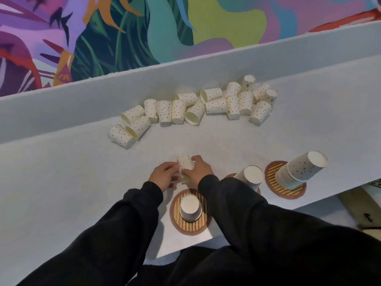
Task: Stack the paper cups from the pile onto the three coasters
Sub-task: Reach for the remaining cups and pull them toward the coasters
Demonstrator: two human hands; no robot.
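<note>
The painted wall (144,27) fills the view from ten to two o'clock; below it the pale grey table (72,182) runs across, with a raised ledge (82,104) along its far edge; your black sleeves (123,223) come in from six o'clock.

The pile of paper cups (165,111) lies at twelve o'clock from your hands, strung out from ten to one o'clock, most cups on their sides and touching one another.

At three o'clock the tall stack (299,170) stands upside down on the right coaster (274,172), leaning to the right; just beside it, towards you, the middle stack (252,176) covers most of the middle coaster (231,176); at six o'clock from your hands the near stack (190,207) sits upside down on the near coaster (185,223).

Your left hand (162,174) and right hand (198,170) meet just above the near coaster; both sets of fingers curl round the blurred dotted cup (185,163) between them, your right from the side and top, your left against its lower end.
</note>
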